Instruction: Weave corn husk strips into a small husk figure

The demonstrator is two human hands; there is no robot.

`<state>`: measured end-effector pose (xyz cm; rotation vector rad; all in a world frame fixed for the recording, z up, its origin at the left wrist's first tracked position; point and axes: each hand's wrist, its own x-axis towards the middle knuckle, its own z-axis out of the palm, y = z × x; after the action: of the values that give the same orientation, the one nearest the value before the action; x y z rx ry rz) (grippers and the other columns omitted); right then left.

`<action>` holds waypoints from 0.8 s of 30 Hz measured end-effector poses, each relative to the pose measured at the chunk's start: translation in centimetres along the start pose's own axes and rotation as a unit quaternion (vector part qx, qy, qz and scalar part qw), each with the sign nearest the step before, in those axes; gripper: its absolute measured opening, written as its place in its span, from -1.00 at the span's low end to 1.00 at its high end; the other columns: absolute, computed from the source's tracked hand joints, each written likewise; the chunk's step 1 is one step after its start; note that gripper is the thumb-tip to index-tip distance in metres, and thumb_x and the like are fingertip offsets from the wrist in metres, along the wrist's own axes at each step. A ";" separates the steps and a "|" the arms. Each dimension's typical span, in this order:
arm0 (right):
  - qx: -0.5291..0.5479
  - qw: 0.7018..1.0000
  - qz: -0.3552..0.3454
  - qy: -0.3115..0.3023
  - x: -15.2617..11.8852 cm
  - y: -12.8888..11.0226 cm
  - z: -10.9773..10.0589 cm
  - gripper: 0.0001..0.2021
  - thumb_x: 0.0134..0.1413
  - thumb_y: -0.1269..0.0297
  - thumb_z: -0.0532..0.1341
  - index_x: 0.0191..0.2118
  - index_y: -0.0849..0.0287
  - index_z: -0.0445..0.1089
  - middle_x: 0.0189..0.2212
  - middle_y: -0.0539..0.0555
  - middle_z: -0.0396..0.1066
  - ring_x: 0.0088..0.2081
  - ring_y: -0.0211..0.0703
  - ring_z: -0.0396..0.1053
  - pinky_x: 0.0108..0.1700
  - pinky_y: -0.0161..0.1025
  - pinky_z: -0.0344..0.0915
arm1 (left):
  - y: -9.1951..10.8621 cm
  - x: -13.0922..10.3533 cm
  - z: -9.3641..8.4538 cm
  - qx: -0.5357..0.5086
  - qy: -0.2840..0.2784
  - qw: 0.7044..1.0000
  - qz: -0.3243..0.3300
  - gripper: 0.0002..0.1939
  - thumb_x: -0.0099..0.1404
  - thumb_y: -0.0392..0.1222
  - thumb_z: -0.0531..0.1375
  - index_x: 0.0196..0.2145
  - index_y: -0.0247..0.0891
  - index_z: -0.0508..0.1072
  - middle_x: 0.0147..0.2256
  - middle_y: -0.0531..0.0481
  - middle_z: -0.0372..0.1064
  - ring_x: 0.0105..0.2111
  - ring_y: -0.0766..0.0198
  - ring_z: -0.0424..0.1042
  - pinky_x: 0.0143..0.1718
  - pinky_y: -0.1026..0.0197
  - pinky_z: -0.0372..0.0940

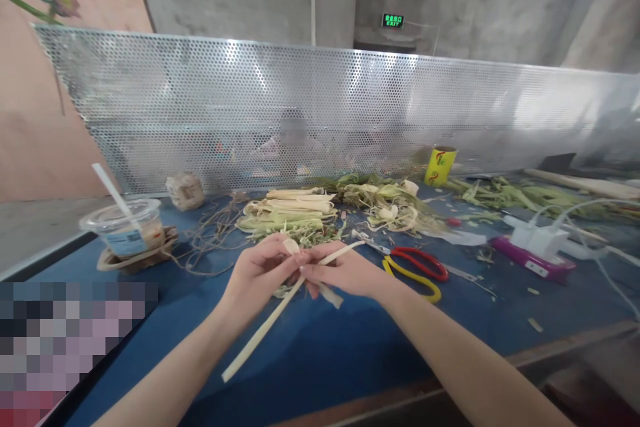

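Observation:
My two hands meet over the blue table, fingertips pinched close together. Between them is a long pale plant strip (265, 330), its lower end slanting toward me on the left and its other end rising past my right hand. My left hand (257, 273) is closed on a pale folded piece at the strip's middle. My right hand (345, 270) pinches the strip between thumb and fingers, and a thin whitish flap (331, 296) hangs below it. Just beyond lie cut pale-green stalks (287, 210). Scissors with red and yellow handles (431, 292) rest right of my right hand.
A lidded cup with a straw (133, 227) stands left, near tangled twine (215, 233). Leafy scraps (380, 203) and a yellow roll (440, 167) are at the back. A purple power strip (535, 260) with cables sits right. A perforated metal panel (200, 100) closes the far side.

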<state>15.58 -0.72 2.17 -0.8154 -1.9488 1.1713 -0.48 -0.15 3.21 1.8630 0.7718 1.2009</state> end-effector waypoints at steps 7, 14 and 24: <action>0.001 0.999 -0.008 0.045 0.3 -0.6 0.3 -0.80 0.03 0.22 0.12 -0.45 0.23 0.37 -0.64 -0.03 0.30 -0.58 -0.37 0.22 -0.53 -0.40 0.13 | -0.2 -0.1 -0.3 0.047 0.089 0.995 0.009 -0.75 0.07 -0.13 0.15 -0.67 -0.27 0.39 -0.50 0.01 0.29 -0.43 0.30 0.32 -0.45 0.31 0.25; 0.075 0.994 0.018 0.081 0.0 -0.2 -0.3 -0.52 -0.07 0.41 0.20 -0.01 0.13 0.04 -0.53 -0.10 0.28 -0.52 -0.35 0.28 -0.43 -0.34 0.25 | -0.8 -0.1 0.5 -0.015 -0.040 0.993 -0.112 -0.61 0.10 -0.07 0.14 -0.12 -0.29 0.34 -0.57 0.06 0.33 -0.61 0.35 0.30 -0.63 0.33 0.21; 0.073 0.996 -0.001 0.049 -0.1 -0.1 -0.5 -0.44 -0.02 0.46 0.16 0.09 0.14 -0.08 -0.44 -0.01 0.35 -0.40 -0.27 0.36 -0.33 -0.27 0.28 | -0.5 -0.3 0.0 -0.035 -0.050 0.989 -0.137 -0.60 0.00 -0.17 0.24 -0.16 -0.29 0.37 -0.60 0.07 0.36 -0.68 0.35 0.34 -0.76 0.39 0.17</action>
<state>15.99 -0.60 2.40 -0.7779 -1.7621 1.2345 -0.63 -0.16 2.61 1.6826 0.8865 0.9412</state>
